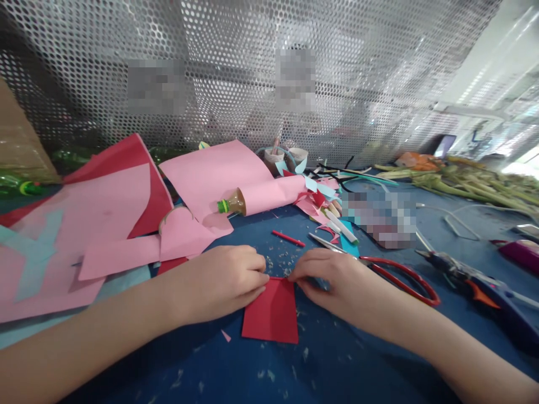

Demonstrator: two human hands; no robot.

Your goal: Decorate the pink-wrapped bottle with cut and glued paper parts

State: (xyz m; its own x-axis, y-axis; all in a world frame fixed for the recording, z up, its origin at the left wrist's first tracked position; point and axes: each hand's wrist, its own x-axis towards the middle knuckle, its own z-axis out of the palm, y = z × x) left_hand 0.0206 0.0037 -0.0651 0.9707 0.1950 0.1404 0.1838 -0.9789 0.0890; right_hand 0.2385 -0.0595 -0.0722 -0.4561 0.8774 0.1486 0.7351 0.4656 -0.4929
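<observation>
A small red paper piece (273, 314) lies on the blue table (320, 365) in front of me. My left hand (223, 280) is closed, its fingertips pinching the paper's upper left edge. At the upper right corner my right hand (332, 278) pinches the same piece, fingers curled. Small paper crumbs are scattered just beyond the paper.
Red-handled scissors (400, 278) lie right of my right hand, a glue gun (471, 280) further right. Pink sheets (84, 235) and red sheets cover the left. A bottle wrapped in pink paper (261, 196) lies behind, with a red stick (288, 238), cups, scraps, green stalks (471, 179), mesh wall.
</observation>
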